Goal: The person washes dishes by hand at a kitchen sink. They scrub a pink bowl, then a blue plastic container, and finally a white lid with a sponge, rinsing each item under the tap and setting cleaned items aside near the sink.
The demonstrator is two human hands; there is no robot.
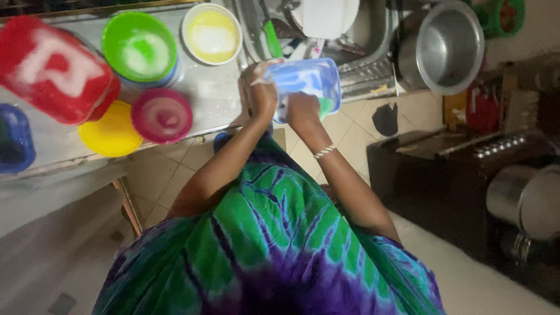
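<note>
Over sink (373,35) edge: blue tub (309,81) soapy, left hand (262,93) fingers clamped on rim, right hand (303,108) gripping sponge inside. Slick suds, tub could slip, clatter onto dishes below.

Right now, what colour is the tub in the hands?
Translucent blue tub, with soap foam on it; the head view shows it, held by both hands.

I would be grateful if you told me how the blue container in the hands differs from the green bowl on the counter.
The blue container is boxy with rounded corners, while the green bowl is round. The blue container is held up over the sink edge by the left hand and right hand; the green bowl rests untouched on the counter. Both look like plastic.
</note>
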